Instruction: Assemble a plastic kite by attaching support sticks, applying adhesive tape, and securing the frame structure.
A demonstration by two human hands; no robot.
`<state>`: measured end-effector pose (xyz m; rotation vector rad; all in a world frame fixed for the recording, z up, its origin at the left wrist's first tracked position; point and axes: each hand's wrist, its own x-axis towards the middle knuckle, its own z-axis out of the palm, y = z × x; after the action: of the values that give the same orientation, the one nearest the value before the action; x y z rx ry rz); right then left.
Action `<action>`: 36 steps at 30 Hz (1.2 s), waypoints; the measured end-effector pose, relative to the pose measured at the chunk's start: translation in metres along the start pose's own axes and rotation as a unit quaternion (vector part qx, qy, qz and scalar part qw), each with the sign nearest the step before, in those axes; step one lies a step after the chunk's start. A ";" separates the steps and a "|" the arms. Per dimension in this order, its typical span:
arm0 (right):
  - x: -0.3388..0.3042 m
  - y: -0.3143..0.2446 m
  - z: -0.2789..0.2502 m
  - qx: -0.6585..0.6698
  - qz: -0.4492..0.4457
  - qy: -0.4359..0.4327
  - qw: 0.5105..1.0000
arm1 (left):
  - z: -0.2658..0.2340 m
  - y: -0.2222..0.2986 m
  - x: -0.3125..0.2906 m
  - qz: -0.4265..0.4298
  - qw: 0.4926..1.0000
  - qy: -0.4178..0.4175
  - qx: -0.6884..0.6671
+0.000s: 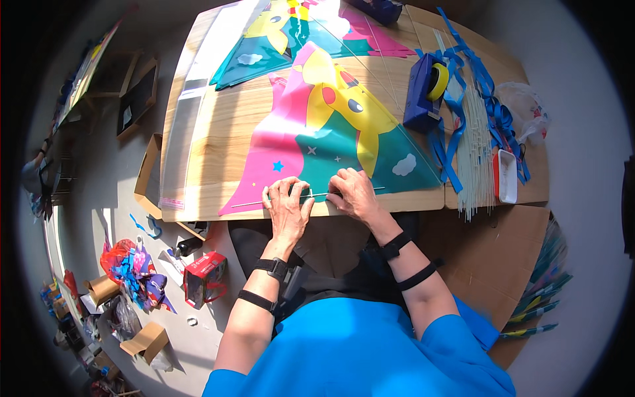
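While kite (340, 142) lies along near edge of worktop (215, 132), rod (318, 195) across its lower side, left hand (288, 202) bends over rod, grip unclear; right hand (354, 194), fingers curled, meets rod, hold hidden. Farther right: tape dispenser (419, 96), white sticks (473, 155), red-white tray (507, 177).

On my feed the kite sail (331, 140) is hot pink and teal green, printed with a yellow, red-cheeked cartoon character (364, 122), a blue star (278, 166), white sparkles (311, 151) and a white cloud (404, 165). I read the slim rod (248, 204) as whitish. The stacked sails (264, 66) repeat pink, green and yellow. I also get a navy tape dispenser (418, 96), its yellow roll (438, 81), bright blue ribbons (501, 119), cream sticks (473, 142), a red-and-white tray (507, 177) and a pale wood-grained tabletop (215, 135).
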<state>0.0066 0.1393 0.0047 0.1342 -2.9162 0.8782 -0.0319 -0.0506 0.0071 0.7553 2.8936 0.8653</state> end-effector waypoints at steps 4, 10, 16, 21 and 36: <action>0.008 -0.004 -0.022 0.032 0.001 0.056 0.998 | -0.001 0.002 0.002 -0.006 1.000 -0.003 0.004; 0.099 0.064 -0.108 0.060 0.200 0.234 0.950 | -0.006 0.001 0.002 -0.019 1.000 -0.016 0.005; 0.182 0.181 -0.111 -0.126 0.337 0.155 0.920 | -0.011 0.009 0.011 -0.020 0.999 -0.042 -0.021; 0.203 0.194 -0.079 -0.091 0.433 0.159 0.882 | -0.018 0.011 0.004 -0.026 0.999 -0.036 -0.010; 0.010 0.027 -0.149 0.365 0.194 0.222 0.883 | -0.026 0.023 0.003 0.030 0.999 0.031 -0.012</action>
<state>0.0031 0.2438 0.1149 -0.5471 -2.0810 1.7565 -0.0291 -0.0458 0.0416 0.8315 2.9219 0.9432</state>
